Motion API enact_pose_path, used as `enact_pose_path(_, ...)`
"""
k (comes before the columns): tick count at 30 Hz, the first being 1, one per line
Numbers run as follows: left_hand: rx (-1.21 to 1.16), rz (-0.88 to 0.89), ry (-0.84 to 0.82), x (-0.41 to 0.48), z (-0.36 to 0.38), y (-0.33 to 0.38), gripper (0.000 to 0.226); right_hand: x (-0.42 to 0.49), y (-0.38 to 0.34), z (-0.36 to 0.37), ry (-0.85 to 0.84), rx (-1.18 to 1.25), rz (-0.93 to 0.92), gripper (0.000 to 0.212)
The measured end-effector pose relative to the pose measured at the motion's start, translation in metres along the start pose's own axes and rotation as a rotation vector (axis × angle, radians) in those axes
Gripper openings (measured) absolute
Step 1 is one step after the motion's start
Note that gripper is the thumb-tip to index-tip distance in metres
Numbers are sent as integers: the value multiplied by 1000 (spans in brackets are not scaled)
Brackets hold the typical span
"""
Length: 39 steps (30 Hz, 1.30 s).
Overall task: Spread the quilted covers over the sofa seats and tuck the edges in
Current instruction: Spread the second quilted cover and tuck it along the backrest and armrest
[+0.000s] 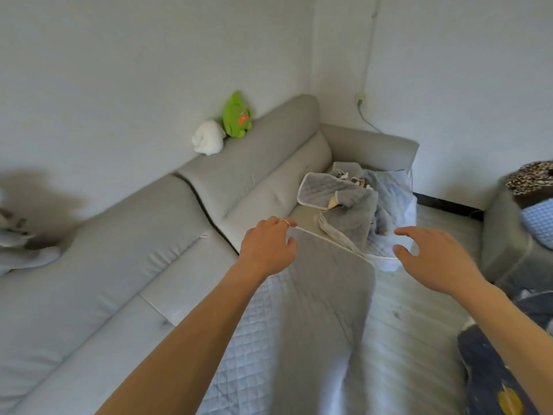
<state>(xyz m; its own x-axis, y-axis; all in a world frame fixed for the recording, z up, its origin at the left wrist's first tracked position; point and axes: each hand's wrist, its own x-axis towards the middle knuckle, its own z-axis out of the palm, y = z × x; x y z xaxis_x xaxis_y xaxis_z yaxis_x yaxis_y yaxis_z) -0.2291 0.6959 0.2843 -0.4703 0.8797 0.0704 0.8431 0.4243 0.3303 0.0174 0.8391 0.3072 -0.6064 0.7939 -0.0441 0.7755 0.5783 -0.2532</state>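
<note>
A grey quilted cover (pixel 326 295) with white piping hangs in front of me over the front of the grey sofa (pixel 125 265). My left hand (pixel 269 244) pinches its top edge at the left corner, a ring on one finger. My right hand (pixel 431 256) hovers near the right end of that edge, fingers spread and holding nothing. A heap of further quilted covers (pixel 350 193) lies crumpled on the far sofa seat by the armrest, one corner folded up showing its white trim.
A green plush toy (pixel 236 115) and a white plush toy (pixel 208 137) sit on the sofa's backrest. A grey stool or box with patterned cloth (pixel 523 211) stands at right. Dark blue fabric (pixel 493 369) lies at lower right. A blurred grey cloth (pixel 24 247) rests at far left.
</note>
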Motion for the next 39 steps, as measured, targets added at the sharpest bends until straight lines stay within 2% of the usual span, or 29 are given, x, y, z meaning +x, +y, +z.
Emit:
enact_pose_path(5, 6, 20, -54, 91, 45, 28, 40, 86, 67, 21, -37, 35, 30, 42)
enact_pose_path(14, -35, -117, -174, 256, 136, 105, 37, 248, 200, 52, -270, 96, 65, 40)
enact_pose_path(17, 8, -137, -193, 306, 154, 116, 37, 301, 231, 60, -294, 95, 69, 42)
enact_pose_path(30, 47, -256, -362, 552, 256, 135, 41, 582, 306, 54, -405, -13, -102, 42)
enact_pose_path(39, -51, -457, -404, 697, 285, 147, 40, 775, 340, 57, -483, -54, -263, 40)
